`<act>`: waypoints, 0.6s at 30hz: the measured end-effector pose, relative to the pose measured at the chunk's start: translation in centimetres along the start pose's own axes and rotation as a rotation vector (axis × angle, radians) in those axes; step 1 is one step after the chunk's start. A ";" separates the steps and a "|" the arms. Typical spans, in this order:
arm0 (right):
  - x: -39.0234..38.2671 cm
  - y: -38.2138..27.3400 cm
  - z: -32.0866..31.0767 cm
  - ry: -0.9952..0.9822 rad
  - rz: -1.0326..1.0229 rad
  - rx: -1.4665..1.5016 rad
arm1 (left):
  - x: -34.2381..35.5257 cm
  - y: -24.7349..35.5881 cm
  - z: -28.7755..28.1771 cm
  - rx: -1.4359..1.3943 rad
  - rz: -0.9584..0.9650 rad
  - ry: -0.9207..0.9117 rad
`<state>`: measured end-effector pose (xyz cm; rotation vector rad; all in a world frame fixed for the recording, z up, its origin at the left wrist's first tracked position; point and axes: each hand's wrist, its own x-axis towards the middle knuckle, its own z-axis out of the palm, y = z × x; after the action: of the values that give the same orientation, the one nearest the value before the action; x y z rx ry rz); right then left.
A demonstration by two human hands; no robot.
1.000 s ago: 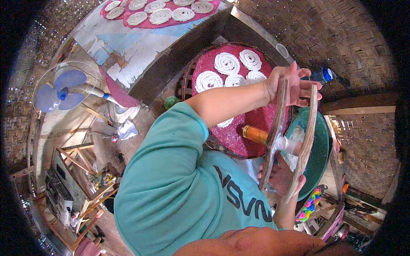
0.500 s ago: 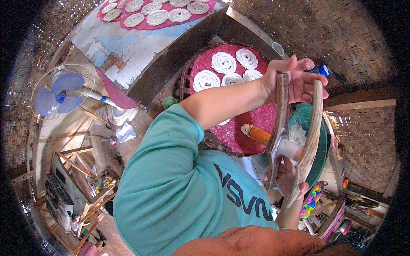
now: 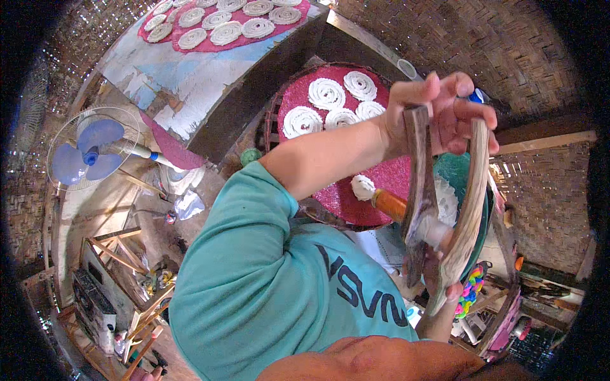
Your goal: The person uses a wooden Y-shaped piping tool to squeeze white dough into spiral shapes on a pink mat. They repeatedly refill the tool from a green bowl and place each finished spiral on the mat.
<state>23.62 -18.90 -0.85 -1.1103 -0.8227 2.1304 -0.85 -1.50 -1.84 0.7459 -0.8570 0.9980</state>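
Note:
My left hand (image 3: pixel 441 111) is wrapped round the upper ends of a wooden hand press, fingers bent over its dark handle (image 3: pixel 417 159) and its pale handle (image 3: pixel 470 203). Lower down, my right hand (image 3: pixel 438 274) grips the other ends, partly hidden behind the wood. Between the handles runs an orange tube (image 3: pixel 389 203), lying sideways with its mouth to the left. A clump of white dough (image 3: pixel 363 188) hangs at that mouth, over a round tray covered in pink cloth (image 3: pixel 343 200). Several white dough spirals (image 3: pixel 326 94) lie on the tray's far part.
A green basin (image 3: pixel 452 166) with white dough inside stands right of the tray. At the far left, more spirals (image 3: pixel 225 33) lie on pink cloth over a worn board (image 3: pixel 152 70). A blue-bladed fan (image 3: pixel 91 152) stands left. Woven walls (image 3: pixel 540 70) enclose the space.
The white dough at the tube's mouth has grown into a bigger clump. Both hands keep hold of the press, which has shifted slightly right in view.

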 end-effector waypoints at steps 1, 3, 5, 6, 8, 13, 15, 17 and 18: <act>-0.7 0.0 0.3 0.028 -0.007 -0.010 | 0.0 -0.4 -0.2 -0.030 -0.004 -0.015; -1.4 -0.5 -0.4 0.038 -0.033 -0.045 | 0.1 -1.3 -0.1 -0.044 0.005 -0.028; -1.5 -1.3 -0.7 0.046 -0.056 -0.082 | 0.9 -1.1 0.4 -0.004 0.028 -0.006; -1.6 -1.6 -0.7 0.054 -0.070 -0.097 | 1.5 -1.2 0.6 0.007 0.036 -0.001; -1.5 -2.0 -0.4 0.060 -0.079 -0.103 | 2.5 0.2 -0.1 0.039 0.016 -0.099; -0.6 -0.8 0.4 0.045 -0.058 -0.032 | 1.8 2.5 0.5 0.048 -0.011 -0.183; -1.1 -0.3 0.4 0.052 -0.047 -0.014 | 0.8 2.0 0.9 0.048 0.003 -0.174; -1.9 0.0 0.0 0.070 -0.057 -0.022 | -0.3 1.5 1.2 0.065 0.002 -0.153; -2.3 0.3 -0.1 0.086 -0.066 -0.025 | -0.5 1.2 1.3 0.046 -0.004 -0.134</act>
<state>24.72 -20.78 -0.03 -1.1627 -0.8369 2.0089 -2.39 -2.36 -1.55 0.8608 -0.9501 0.9751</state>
